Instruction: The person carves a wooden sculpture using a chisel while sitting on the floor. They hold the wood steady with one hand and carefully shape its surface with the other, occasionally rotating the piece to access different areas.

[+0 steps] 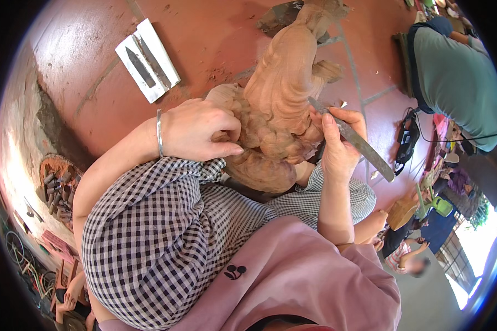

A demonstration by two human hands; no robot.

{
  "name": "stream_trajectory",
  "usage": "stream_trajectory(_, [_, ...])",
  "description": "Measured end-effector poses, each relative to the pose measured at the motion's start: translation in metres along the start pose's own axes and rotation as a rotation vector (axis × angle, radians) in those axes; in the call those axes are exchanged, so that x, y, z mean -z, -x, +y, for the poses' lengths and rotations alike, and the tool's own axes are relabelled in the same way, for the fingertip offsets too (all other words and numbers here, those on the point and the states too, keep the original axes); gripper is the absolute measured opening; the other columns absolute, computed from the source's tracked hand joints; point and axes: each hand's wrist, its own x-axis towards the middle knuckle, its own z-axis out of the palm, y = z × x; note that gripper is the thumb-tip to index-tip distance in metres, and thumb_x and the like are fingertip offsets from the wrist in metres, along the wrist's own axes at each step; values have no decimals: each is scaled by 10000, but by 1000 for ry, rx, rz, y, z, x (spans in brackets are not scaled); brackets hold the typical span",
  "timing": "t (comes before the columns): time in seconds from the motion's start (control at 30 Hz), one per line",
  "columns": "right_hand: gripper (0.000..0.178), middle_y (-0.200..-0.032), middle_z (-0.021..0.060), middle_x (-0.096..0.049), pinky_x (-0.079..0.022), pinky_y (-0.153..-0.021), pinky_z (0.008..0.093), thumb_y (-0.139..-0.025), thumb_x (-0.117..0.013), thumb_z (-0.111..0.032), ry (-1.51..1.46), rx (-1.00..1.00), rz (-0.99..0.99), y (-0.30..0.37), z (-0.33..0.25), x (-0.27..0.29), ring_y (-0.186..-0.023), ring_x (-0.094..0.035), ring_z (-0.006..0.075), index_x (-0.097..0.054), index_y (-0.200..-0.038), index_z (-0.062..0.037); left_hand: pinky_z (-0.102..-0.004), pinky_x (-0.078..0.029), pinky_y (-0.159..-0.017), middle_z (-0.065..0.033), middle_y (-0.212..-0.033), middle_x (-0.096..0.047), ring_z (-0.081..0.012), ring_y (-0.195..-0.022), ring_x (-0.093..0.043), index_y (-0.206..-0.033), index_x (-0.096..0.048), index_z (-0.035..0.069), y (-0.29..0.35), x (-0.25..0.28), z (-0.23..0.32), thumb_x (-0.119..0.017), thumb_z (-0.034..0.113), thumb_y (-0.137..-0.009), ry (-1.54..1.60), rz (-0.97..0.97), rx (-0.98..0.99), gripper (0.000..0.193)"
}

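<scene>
Fingers (329, 127): gripping flat grey metal bar (365, 150) in right hand (338, 154); curled on left hand (196, 129), can't tell if clasping brown carved wooden figure (279, 99) between both. Judged mostly shaped, maybe not fully smoothed.

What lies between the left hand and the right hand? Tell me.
In the head view, the carved wooden figure lies between the left hand and the right hand, which holds a flat grey tool.

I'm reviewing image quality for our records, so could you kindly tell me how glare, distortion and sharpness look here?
Head view: bright patch at lower right washed out; glare on the pale wall at left; fisheye curvature and dark corners at the rim; carving and flat tool fairly clear.
</scene>
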Motion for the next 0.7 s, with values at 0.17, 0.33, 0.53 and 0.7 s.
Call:
stream_trajectory(0.17, [145,-953,149,-692,-554,-861,331,-828,-705,52,230,313,-92,-8,2,-12,-975,-697,252,-599,-926,40,-412,-494,-675,-126,-771,-644,-304,-744,-642,-876,-668,31,2,-4,-4,-677,323,-853,15,29,-4,293])
stream_trajectory(0.33, [141,-918,173,-707,-560,-863,341,-784,-718,76,465,447,-89,-13,-7,-29,-974,-707,274,-629,-890,44,-415,-494,-679,-132,-774,-646,-309,-748,-644,-870,-670,33,2,-4,-5,-682,314,-847,6,40,-1,282])
stream_trajectory(0.53, [146,-817,152,-684,-568,-903,384,-725,-714,106,678,633,-126,-27,-19,-46,-888,-719,290,-625,-812,30,-417,-494,-685,-137,-775,-649,-310,-754,-646,-865,-671,33,1,-4,-5,-685,304,-842,15,37,1,273])
stream_trajectory(0.7, [145,-742,133,-641,-571,-908,371,-718,-707,97,686,619,-228,-27,-23,-42,-783,-708,292,-600,-776,18,-419,-494,-684,-138,-775,-651,-313,-751,-647,-867,-669,31,2,-5,-7,-686,302,-838,24,52,-13,272])
